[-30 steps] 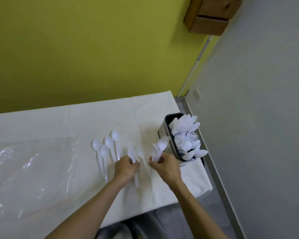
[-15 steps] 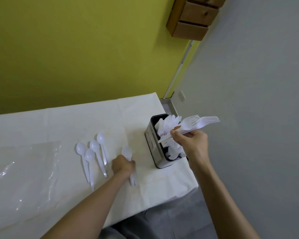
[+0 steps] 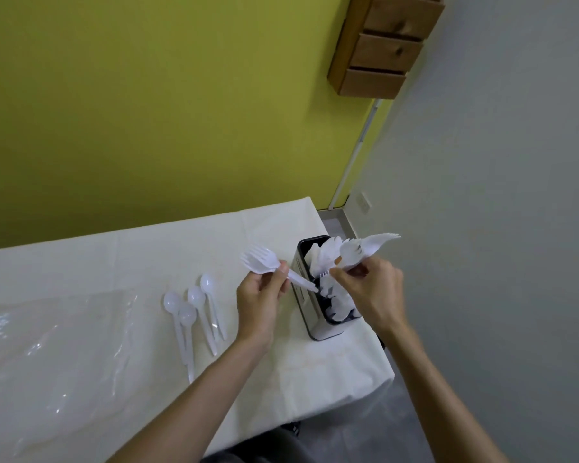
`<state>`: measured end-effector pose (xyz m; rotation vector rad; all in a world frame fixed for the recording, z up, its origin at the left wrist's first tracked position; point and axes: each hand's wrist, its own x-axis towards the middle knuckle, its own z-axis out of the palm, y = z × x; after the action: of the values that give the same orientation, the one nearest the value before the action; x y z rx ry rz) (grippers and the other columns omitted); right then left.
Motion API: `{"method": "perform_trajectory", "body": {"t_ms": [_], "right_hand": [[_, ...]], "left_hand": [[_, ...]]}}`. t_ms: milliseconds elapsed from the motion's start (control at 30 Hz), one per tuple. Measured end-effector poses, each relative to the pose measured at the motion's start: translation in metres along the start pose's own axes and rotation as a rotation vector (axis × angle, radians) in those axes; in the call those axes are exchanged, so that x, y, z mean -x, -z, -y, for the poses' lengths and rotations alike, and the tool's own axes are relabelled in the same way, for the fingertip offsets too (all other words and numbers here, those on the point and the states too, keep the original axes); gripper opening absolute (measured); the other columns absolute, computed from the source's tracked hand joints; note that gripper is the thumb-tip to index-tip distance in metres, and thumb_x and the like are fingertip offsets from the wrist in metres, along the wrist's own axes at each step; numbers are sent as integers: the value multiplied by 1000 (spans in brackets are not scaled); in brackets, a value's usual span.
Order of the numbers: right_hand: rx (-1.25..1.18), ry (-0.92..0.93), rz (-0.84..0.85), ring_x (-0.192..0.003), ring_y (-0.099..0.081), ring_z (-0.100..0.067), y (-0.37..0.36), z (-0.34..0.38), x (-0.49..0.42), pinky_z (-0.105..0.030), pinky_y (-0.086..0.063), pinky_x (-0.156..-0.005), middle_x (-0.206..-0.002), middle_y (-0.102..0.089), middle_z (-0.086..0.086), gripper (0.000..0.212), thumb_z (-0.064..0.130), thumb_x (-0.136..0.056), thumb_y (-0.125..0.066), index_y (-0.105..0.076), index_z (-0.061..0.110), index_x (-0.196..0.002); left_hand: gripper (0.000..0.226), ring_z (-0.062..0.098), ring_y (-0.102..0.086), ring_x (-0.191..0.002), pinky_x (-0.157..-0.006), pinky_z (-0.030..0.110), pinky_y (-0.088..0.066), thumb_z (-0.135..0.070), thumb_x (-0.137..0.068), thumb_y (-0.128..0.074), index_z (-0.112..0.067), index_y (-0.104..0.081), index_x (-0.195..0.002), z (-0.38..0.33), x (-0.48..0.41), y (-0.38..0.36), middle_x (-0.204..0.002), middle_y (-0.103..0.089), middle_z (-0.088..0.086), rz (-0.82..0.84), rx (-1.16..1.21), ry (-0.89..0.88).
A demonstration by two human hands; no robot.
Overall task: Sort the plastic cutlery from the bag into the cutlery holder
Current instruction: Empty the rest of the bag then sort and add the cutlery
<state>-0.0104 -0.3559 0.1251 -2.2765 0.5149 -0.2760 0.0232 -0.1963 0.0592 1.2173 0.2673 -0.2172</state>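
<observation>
Plastic forks (image 3: 260, 262) are pinched in the left hand (image 3: 263, 300), and a bigger fork bunch (image 3: 365, 250) is gripped in the right hand (image 3: 371, 290), just above the cutlery holder (image 3: 325, 330), so I think they should go in slowly, handles down, beside the other forks.

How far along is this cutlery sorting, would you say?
Mostly done: the black rectangular cutlery holder is already crowded with white plastic pieces, and the clear plastic bag lies flat. In hand: the left hand holds at least one white plastic fork, the right hand a bundle of white forks over the holder. Left: four white plastic spoons on the table.
</observation>
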Motion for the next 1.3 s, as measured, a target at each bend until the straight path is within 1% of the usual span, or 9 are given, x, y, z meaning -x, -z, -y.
{"method": "perform_trajectory", "body": {"t_ms": [167, 400, 500, 667, 800, 900, 1033, 1167, 1300], "right_hand": [[167, 54, 128, -55, -40, -16, -1, -11, -13, -26, -32, -50, -64, -60, -19, 20, 12, -81, -64, -57, -5, -73], [212, 114, 209, -47, -48, -7, 1, -14, -25, -17, -35, -47, -48, -48, 4, 38, 28, -77, -78, -53, 13, -52], [185, 140, 257, -51, -50, 3, 5, -13, -28, -13, -37, -49, -49, -49, 8, 25, 21, -78, -76, -61, 9, -61], [241, 142, 395, -52, -49, -6, 8, -14, -30, -16, -35, -47, -59, -62, 2, 16, 25, -75, -74, -71, 9, -72], [45, 179, 381, -69, -61, -2, 17, -8, -32, -11, -43, -60, -79, -68, 15, 23, 26, -74, -77, -70, 29, -96], [-8, 198, 369, -75, -58, -3, 14, -9, -30, -14, -43, -65, -84, -67, 13, 21, 35, -78, -77, -69, 33, -98], [94, 269, 287, -93, -51, -3, 5, -25, -20, -22, -41, -76, -101, -65, 17, 26, 46, -78, -73, -68, 30, -99], [116, 475, 111, -122, -44, -7, 8, -28, -6, -27, -35, -102, -133, -52, 17, 51, 50, -86, -58, -53, 29, -132], [500, 762, 153, -148, -21, -15, -11, -47, 4, -40, -18, -120, -158, -31, 2, 56, 47, -102, -32, -36, 17, -149]], "left_hand": [[22, 12, -68, -79, -79, 30, -52, -43, -81, -70, -22, -74, -85, 6, -1, -17, -79, -74, -3, 51, -361, -100], [7, 13, -60, -74, -63, 10, -43, -15, -92, -60, -11, -67, -91, 18, -6, -35, -82, -66, -3, 252, -829, -368], [8, 11, -55, -76, -63, 4, -37, -9, -92, -59, -8, -65, -97, 23, -5, -34, -86, -60, -2, 269, -881, -429], [14, 11, -57, -83, -69, 4, -40, -8, -89, -63, -13, -65, -102, 26, -6, -30, -95, -60, -4, 284, -868, -425], [17, 11, -61, -87, -76, 17, -48, -9, -88, -63, -19, -63, -102, 28, -5, -26, -97, -61, -2, 336, -849, -427], [19, 9, -62, -85, -72, 11, -46, -13, -88, -66, -19, -65, -105, 27, -5, -25, -95, -63, -2, 317, -833, -422], [22, 10, -61, -82, -72, 16, -49, -18, -86, -69, -21, -67, -108, 30, -5, -24, -91, -61, -4, 329, -852, -452], [16, 2, -56, -72, -68, 6, -41, -22, -84, -72, -21, -71, -100, 28, -2, -24, -82, -53, -13, 288, -826, -485], [22, 1, -58, -79, -76, 3, -43, -9, -87, -67, -9, -69, -109, 33, 0, -14, -93, -52, -11, 333, -833, -497]]}}
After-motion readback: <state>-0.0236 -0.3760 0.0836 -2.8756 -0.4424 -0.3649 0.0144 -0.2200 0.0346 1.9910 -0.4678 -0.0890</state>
